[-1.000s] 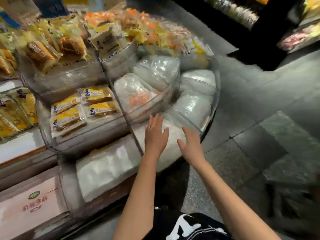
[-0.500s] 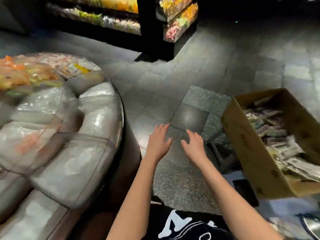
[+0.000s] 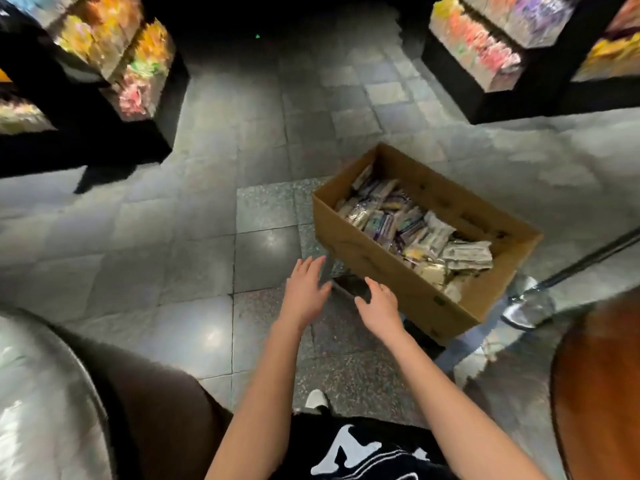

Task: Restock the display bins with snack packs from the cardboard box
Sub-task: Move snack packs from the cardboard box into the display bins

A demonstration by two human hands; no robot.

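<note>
An open cardboard box (image 3: pixel 377 252) stands on a low stand right of centre, filled with several small snack packs (image 3: pixel 415 230) in clear and purple wrappers. My left hand (image 3: pixel 306 289) and my right hand (image 3: pixel 379 306) are stretched out in front of me, fingers relaxed and empty, just short of the box's near left corner. The round display bin (image 3: pixel 41 393) with pale packs shows only as an edge at the bottom left.
Dark shelves of colourful snacks stand at the far left (image 3: pixel 114 60) and far right (image 3: pixel 485 46). A metal stand base (image 3: pixel 530 306) and pole sit right of the box. A brown rounded object (image 3: pixel 599 375) fills the lower right. Grey tiled floor lies between.
The view has swung right from the display bins to the cardboard box. Both hands left the bin of pale packs and now reach empty toward the box.
</note>
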